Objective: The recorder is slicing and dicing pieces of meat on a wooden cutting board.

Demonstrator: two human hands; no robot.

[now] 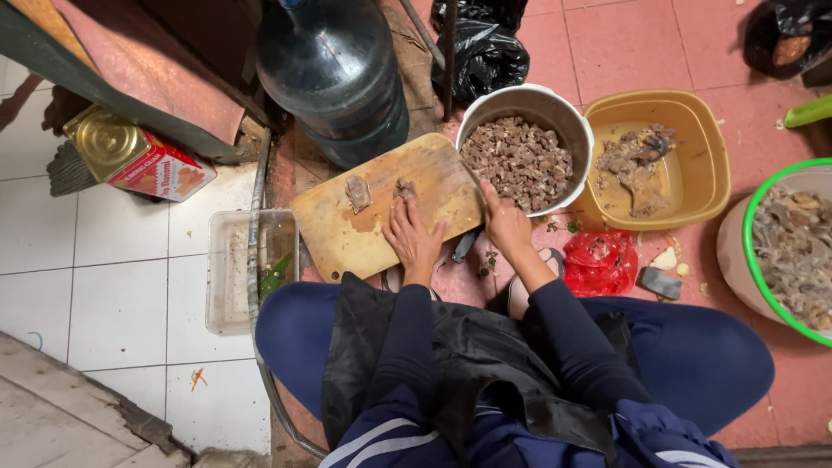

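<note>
Head view, looking straight down at you seated on the floor.

Your left hand lies flat, fingers spread, on the near edge of the tan wooden cutting board. Palm down, nothing gripped. Fingertips reach just short of a small dark scrap of meat on the board. A second, paler strip of meat lies further left on the same board, apart from your hand.

Your right hand sits at the board's right corner, just beside the rim of the round grey metal pot. Fingers loosely curled; cannot tell whether it holds anything. A dark handle-like object shows just below, between your two hands; too hidden to identify.

The pot is filled with small diced brownish meat pieces. It touches the board on its left and the mustard-yellow rectangular plastic basin on its right; that basin holds murky liquid and meat scraps.

Far right: green-rimmed round bowl with pale offcuts, partly out of frame. A crumpled red plastic bag lies on the red tile near your right knee.

Behind the board: large dark-blue water jug. Left of the board: clear rectangular plastic tray on white tile, and a gold-topped red tin on its side.
</note>
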